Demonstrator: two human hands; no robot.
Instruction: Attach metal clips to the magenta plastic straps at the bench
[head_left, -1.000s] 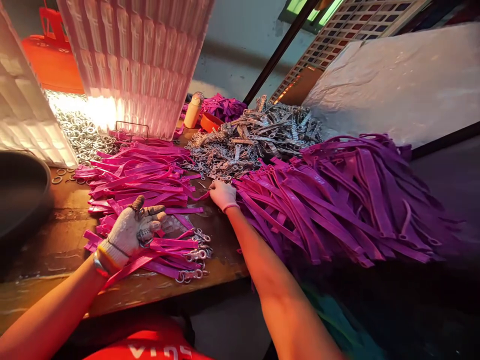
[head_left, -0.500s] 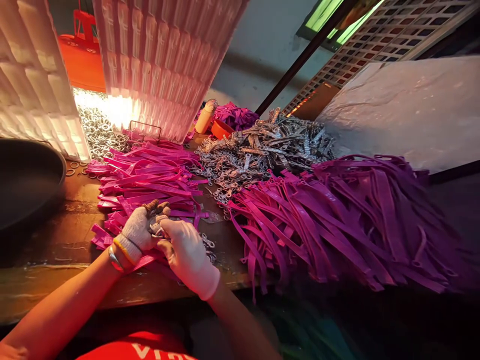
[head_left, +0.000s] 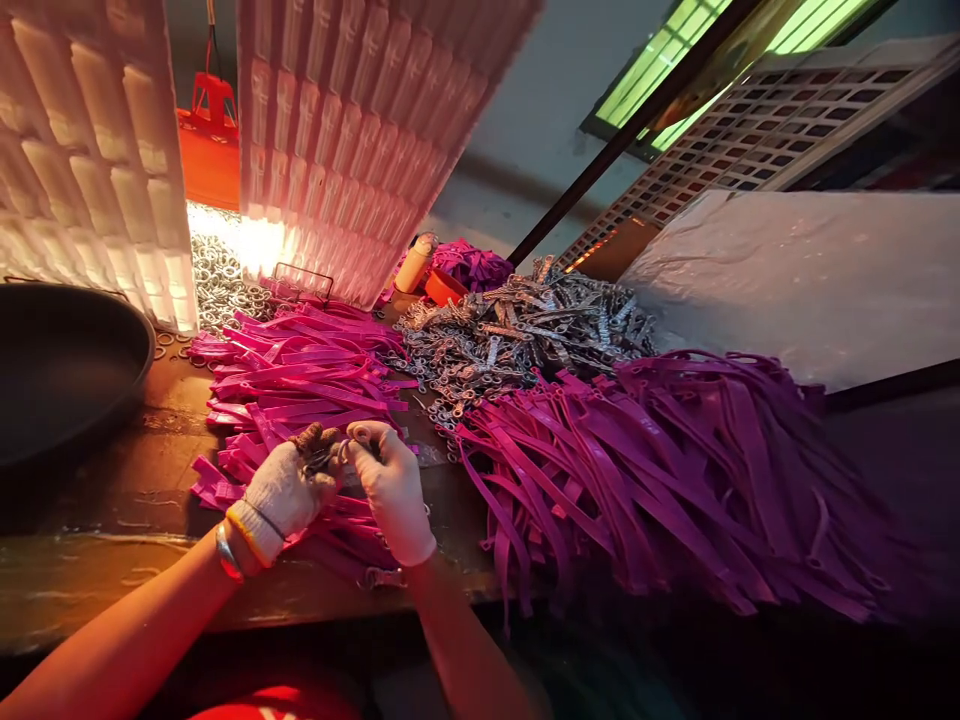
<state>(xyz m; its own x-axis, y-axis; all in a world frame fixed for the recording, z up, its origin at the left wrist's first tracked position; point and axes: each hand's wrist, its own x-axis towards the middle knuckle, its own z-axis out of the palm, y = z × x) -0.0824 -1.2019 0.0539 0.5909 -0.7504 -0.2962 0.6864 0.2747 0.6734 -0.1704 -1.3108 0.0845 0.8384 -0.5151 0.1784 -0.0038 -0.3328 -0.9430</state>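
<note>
My left hand point(head_left: 289, 490), in a knitted work glove with brown-stained fingertips, is closed around small grey metal pieces point(head_left: 321, 460). They look like rings, but the fingers partly hide them. Close against it, my right hand point(head_left: 394, 490), in a thin white glove, pinches a metal ring point(head_left: 344, 451) between thumb and fingers. Beneath and beyond both hands lie pink straps point(head_left: 307, 350) in a layered heap. A metal clasp point(head_left: 384, 577) lies near the table's front edge, just below my right hand.
Metal clasps point(head_left: 525, 320) are heaped behind a large pile of purple straps point(head_left: 637, 480), which overhangs the front edge on the right. Loose rings point(head_left: 225, 290) lie under a bright red lamp point(head_left: 208, 160) between ribbed panels. A dark round pan point(head_left: 67, 370) stands left on the wooden table point(head_left: 142, 500).
My right hand has risen from low over the left palm to beside the left fingertips, where a ring now shows in its pinch. The camera's view has shifted slightly left and upward.
</note>
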